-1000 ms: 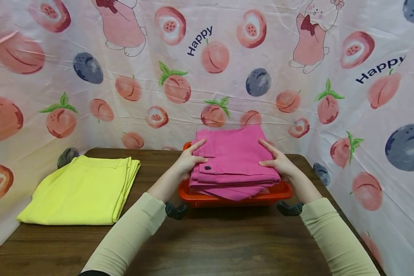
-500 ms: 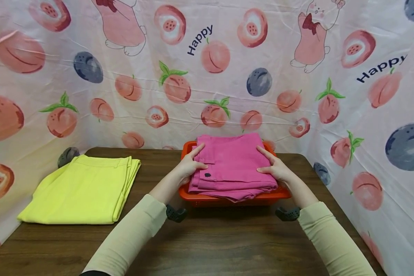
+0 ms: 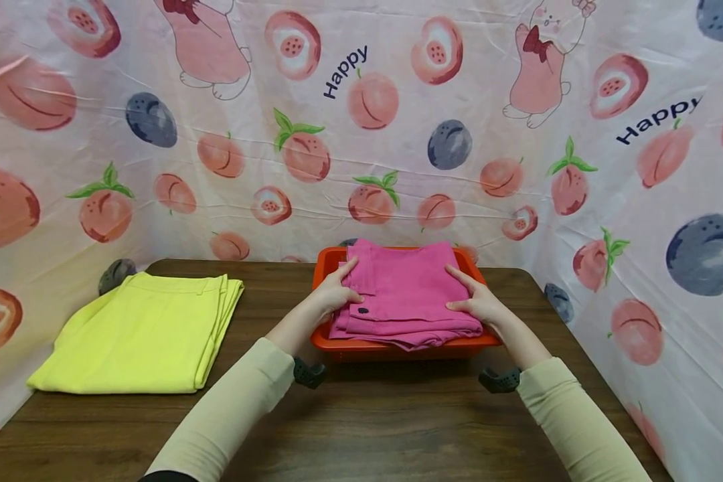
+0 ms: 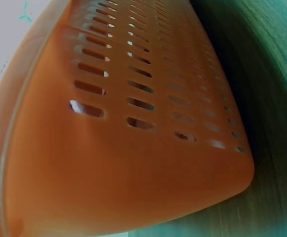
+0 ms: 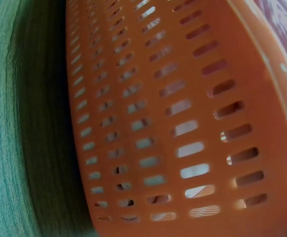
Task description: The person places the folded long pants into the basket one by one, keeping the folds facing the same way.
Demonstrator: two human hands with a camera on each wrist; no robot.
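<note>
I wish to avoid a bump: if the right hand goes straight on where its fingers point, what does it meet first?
Most likely the folded pink garment in the red basket: the right hand seems to touch its right side, though exact contact is hard to judge here.

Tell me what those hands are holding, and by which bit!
The folded pink cloth: the left hand holds its left edge, the right hand its right edge. Fingers underneath are hidden.

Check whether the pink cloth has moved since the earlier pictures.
Yes, the pink cloth moved down: its back edge hid part of a printed peach on the backdrop a second ago; now it sits below that peach.
</note>
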